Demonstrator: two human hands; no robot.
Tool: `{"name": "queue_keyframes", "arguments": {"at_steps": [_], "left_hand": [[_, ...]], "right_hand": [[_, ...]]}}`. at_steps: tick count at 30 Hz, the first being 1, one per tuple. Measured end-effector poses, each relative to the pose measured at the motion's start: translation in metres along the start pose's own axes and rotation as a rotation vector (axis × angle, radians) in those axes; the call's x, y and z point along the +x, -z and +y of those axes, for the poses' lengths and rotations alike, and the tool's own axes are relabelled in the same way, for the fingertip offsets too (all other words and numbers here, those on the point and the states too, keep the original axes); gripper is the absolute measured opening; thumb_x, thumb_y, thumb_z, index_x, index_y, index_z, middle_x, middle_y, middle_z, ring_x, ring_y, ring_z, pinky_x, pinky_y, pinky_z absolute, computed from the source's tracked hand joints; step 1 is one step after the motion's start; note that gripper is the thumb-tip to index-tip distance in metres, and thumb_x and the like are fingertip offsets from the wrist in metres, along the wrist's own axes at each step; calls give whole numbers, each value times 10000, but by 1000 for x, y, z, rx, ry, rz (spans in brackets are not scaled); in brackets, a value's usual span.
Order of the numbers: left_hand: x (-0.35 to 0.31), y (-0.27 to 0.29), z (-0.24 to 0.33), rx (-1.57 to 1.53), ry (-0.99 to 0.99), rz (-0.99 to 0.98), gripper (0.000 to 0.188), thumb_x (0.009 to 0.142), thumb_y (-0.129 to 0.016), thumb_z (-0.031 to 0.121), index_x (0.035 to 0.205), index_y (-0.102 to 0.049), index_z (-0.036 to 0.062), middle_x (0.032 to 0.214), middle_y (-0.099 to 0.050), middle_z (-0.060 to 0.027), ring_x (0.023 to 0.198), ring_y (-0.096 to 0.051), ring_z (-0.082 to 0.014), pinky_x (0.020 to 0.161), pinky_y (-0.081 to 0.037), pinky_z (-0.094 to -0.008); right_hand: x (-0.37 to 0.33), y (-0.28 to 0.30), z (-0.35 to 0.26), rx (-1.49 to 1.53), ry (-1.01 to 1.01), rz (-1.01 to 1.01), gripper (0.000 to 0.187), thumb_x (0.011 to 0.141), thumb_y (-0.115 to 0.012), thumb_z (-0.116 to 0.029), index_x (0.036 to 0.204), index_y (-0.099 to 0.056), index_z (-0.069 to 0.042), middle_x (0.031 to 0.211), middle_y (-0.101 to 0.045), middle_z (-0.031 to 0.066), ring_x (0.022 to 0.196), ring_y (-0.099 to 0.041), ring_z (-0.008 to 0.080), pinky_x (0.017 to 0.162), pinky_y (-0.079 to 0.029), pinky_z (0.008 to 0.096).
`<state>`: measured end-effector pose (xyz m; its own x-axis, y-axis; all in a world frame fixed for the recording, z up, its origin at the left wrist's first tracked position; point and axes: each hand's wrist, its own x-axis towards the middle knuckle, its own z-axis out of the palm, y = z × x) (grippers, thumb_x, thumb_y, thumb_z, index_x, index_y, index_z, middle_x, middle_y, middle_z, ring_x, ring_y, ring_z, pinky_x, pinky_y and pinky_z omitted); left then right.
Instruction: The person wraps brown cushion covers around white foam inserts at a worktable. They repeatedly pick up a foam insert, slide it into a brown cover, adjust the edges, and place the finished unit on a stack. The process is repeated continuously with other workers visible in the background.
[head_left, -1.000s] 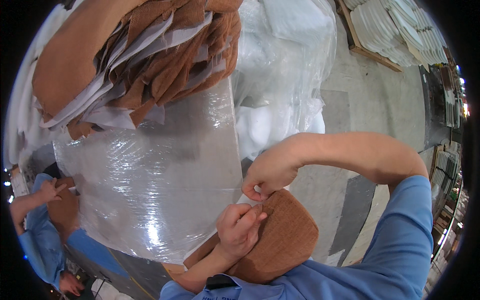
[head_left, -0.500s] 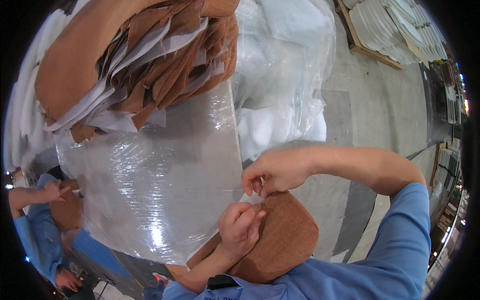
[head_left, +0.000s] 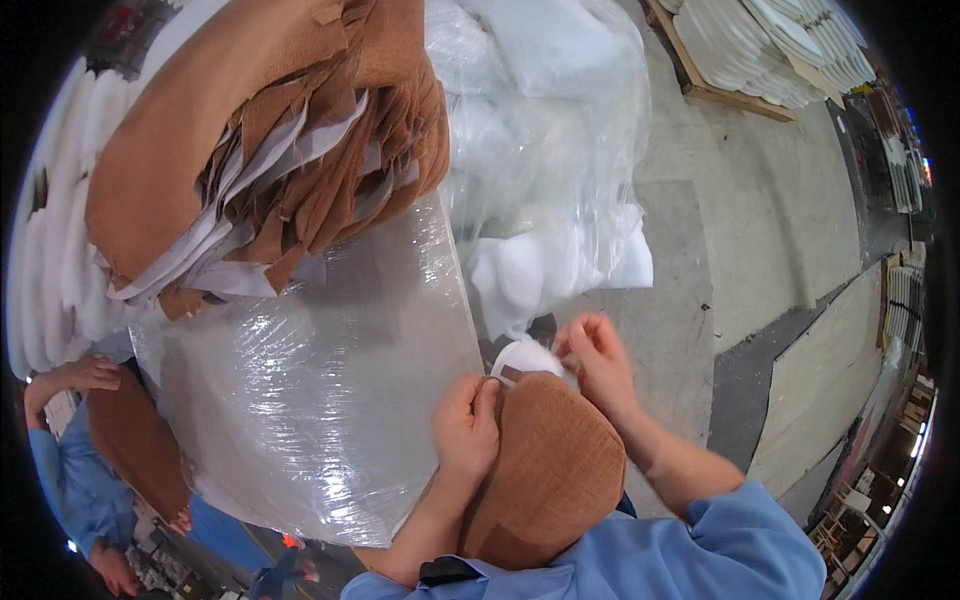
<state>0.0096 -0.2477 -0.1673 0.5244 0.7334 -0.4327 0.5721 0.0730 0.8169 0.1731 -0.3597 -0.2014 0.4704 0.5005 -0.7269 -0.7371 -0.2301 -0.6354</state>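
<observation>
A brown fabric cover [head_left: 545, 465] with a rounded end rests against my body, its far end narrow. White padding [head_left: 530, 357] shows at that far end, beside a strip of brown fabric. My left hand [head_left: 467, 430] is closed on the cover's left edge, with the thumb pressed along it. Just right of the white padding is my right hand [head_left: 597, 362], raised with curled fingers. Slight motion blur hides whether its fingertips hold anything.
Stacked brown fabric pieces [head_left: 270, 140] with pale linings lie on a plastic-wrapped table [head_left: 300, 400]. Beyond it stands clear-wrapped white padding [head_left: 550, 150]. White pieces fill a wooden pallet [head_left: 690, 70] at far right. At left, a co-worker in a blue sleeve [head_left: 75, 480] handles a brown piece [head_left: 135, 440].
My right hand has moved right from the cover's far end, and its elbow has dropped. More white padding shows there. My left hand still grips the edge. The co-worker's brown piece has shifted.
</observation>
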Motion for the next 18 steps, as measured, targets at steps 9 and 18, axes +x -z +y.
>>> {"name": "queue_keyframes", "arguments": {"at_steps": [9,18], "left_hand": [[-5,-8,-6,-51,-68,53,213,1086,-622,171,984,-671,-10,826,-643,-112,757,-594,-207,735,-500,-335],[8,-12,7,-66,-117,113,190,1065,-633,138,957,-676,-12,820,-645,-156,724,-602,-252,707,-504,-352]], "right_hand": [[-79,3,114,337,-312,231,93,1100,-584,-174,1143,-612,-96,1082,-681,29,946,-642,105,765,-533,282],[-86,6,132,344,-332,287,113,1100,-588,-185,1150,-623,-90,1082,-678,22,944,-635,98,773,-529,277]]}}
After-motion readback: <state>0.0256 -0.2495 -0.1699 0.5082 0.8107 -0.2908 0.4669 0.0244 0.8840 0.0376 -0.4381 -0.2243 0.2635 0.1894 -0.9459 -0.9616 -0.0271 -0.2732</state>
